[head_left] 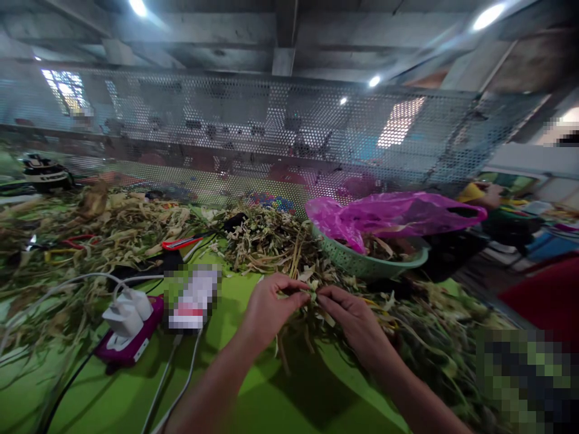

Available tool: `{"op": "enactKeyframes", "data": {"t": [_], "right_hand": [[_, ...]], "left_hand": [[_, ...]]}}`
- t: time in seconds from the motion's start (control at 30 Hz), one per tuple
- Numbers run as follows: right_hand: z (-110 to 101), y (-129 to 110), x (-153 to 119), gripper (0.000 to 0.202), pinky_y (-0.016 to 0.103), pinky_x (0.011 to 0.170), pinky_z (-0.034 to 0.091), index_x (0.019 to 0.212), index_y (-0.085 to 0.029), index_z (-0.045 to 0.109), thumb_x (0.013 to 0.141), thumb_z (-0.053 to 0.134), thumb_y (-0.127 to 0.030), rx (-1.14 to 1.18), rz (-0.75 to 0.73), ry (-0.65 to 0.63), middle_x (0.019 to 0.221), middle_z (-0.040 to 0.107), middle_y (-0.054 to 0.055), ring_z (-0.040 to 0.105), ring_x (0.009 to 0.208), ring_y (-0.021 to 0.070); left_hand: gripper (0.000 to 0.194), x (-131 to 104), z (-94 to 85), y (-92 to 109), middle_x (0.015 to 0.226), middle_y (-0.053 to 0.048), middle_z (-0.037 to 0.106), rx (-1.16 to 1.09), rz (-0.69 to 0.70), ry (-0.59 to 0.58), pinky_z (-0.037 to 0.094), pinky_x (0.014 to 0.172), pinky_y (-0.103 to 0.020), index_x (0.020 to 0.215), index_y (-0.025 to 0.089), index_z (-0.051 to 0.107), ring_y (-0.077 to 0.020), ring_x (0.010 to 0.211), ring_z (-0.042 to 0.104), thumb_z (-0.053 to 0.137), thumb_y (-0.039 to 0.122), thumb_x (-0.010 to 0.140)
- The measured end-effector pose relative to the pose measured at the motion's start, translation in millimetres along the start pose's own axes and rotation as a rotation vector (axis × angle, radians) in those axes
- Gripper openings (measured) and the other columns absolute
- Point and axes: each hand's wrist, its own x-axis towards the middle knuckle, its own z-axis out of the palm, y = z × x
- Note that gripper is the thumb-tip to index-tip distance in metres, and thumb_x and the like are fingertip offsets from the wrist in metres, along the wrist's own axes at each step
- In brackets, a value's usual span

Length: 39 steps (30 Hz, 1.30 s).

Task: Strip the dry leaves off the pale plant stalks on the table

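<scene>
My left hand [274, 307] and my right hand [353, 316] meet over the green tabletop [253, 386], each with thumb and forefinger pinched together. Between their fingertips is a small pale-green piece of dried plant [313, 289], too small to make out exactly. Dry stalks hang or lie just below the fingers. Right behind the hands rises a heap of dried leafy strips [266, 238]. Another tangle of dried plant strips [434, 337] spreads beside my right forearm.
Left lie a purple power strip [143, 343] with white chargers, a cabled phone [194, 298] and a red cutter knife [183, 242]. A green basket [362, 265] holds a pink plastic bag [398, 211]. Perforated metal panels [235, 138] stand behind; a person's hand [491, 196] shows far right.
</scene>
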Motion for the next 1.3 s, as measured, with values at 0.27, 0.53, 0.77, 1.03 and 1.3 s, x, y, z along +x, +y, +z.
{"op": "enactKeyframes", "data": {"t": [0.27,0.53,0.77,1.03,1.3], "right_hand": [[5,9,1,0.025,0.023,0.054,0.033,0.072,-0.018,0.061,0.076,0.06,-0.042,0.081,0.045,-0.074,0.063,0.051,-0.002,0.042,0.057,0.0113],[3,13,5,0.018,0.026,0.062,0.04,0.077,-0.02,0.062,0.081,0.055,-0.036,-0.097,-0.075,-0.126,0.071,0.06,0.0,0.053,0.068,0.016],[-19,3,6,0.014,0.027,0.065,0.039,0.078,-0.021,0.064,0.083,0.055,-0.031,-0.5,-0.221,-0.074,0.073,0.063,0.0,0.056,0.069,0.0172],[-11,0,-1,0.022,0.024,0.057,0.037,0.074,-0.019,0.062,0.082,0.056,-0.038,-0.361,-0.182,-0.034,0.064,0.055,-0.001,0.048,0.062,0.0142],[-4,4,-3,0.019,0.025,0.06,0.039,0.077,-0.02,0.062,0.084,0.054,-0.036,-0.356,-0.193,0.009,0.067,0.059,-0.001,0.052,0.064,0.0147]], "left_hand": [[0.009,-4,9.6,0,0.084,-0.003,0.066,-0.033,0.079,0.065,0.044,0.076,-0.027,0.08,0.017,0.068,-0.0152,0.081,0.058,0.062,0.023,0.078],[0.014,0,9.8,-5,0.078,-0.002,0.065,-0.225,-0.071,-0.074,0.044,0.074,-0.025,0.081,0.016,0.062,-0.0143,0.077,0.057,0.057,0.029,0.081],[0.008,4,8.0,-13,0.074,-0.001,0.063,-0.097,-0.129,-0.049,0.044,0.069,-0.025,0.08,0.016,0.063,-0.0133,0.071,0.056,0.059,0.022,0.077],[0.007,2,13.9,-22,0.071,0.001,0.063,0.062,-0.119,-0.018,0.042,0.063,-0.023,0.077,0.016,0.061,-0.0124,0.067,0.055,0.058,0.014,0.071],[0.008,-3,20.2,-22,0.07,0.001,0.064,0.104,-0.094,-0.092,0.04,0.064,-0.024,0.076,0.017,0.065,-0.0127,0.066,0.053,0.057,0.017,0.072]]}}
